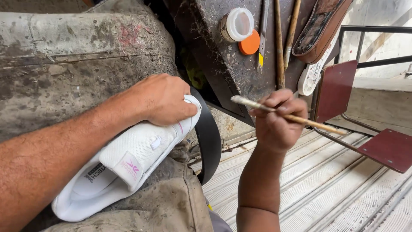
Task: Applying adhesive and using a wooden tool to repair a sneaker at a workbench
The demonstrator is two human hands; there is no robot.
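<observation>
A white mesh sneaker [128, 159] lies on its side across my lap, toe pointing up and right. My left hand [165, 99] presses down on its toe end and grips it. To the right, my right hand [278, 118] holds a thin wooden-handled brush [288, 116]; its whitish tip points left and sits a short way from the shoe's toe. A small open tin with a white lid [237, 25] lies on the dark work board [234, 71] above the brush.
An orange round lid [250, 44], wooden sticks [280, 43] and a worn brown shoe [321, 26] rest on the board. A black strap [209, 137] curves beside the sneaker. A dark red metal-framed chair [369, 124] stands at right on corrugated metal flooring [326, 189].
</observation>
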